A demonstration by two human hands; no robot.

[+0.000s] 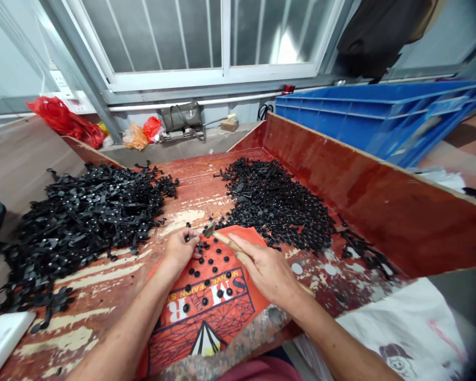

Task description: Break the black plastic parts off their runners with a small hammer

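My left hand (181,248) is closed in a pinch over the orange printed cloth (238,312). Small dark pieces show at its fingertips; the held one is mostly hidden. In my right hand (267,267) is a wooden-handled tool (229,241) with a short, dark, blade-like tip. That tip points left and comes close to my left fingertips. Several round black parts (205,301) lie scattered on the cloth beneath both hands.
Black plastic pieces form one heap (91,206) at left and another (277,201) at right on the worn red table (190,174). A wooden side board (365,196) rises at right, with a blue crate (341,116) behind it. A white object (8,338) lies at lower left.
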